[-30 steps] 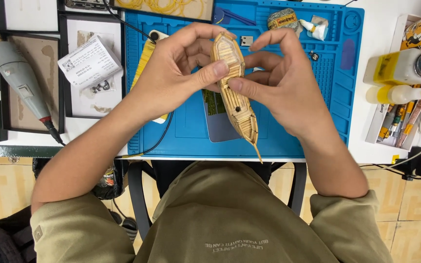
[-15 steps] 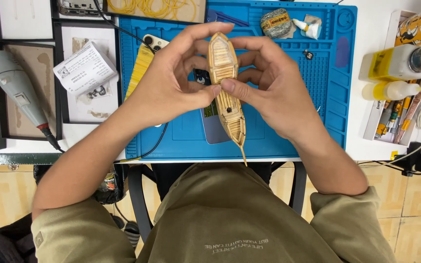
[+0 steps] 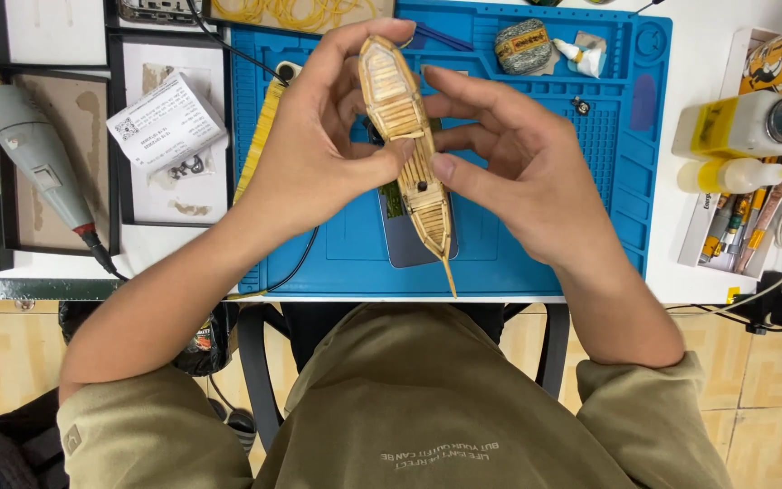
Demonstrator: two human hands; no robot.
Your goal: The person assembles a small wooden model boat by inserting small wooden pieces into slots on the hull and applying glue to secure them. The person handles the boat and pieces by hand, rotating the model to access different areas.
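My left hand point(image 3: 314, 154) and right hand point(image 3: 522, 172) pinch the slim tan wooden model boat point(image 3: 406, 136); squeezing harder could snap its thin bowsprit at six o'clock.

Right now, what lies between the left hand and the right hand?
In the head view, the wooden model boat lies between the left hand and the right hand; fingers of both hands pinch its hull above the blue work mat.

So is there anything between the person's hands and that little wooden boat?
Nothing visible. The left hand and right hand both grip the wooden model boat directly with bare fingertips, holding it above the blue mat.
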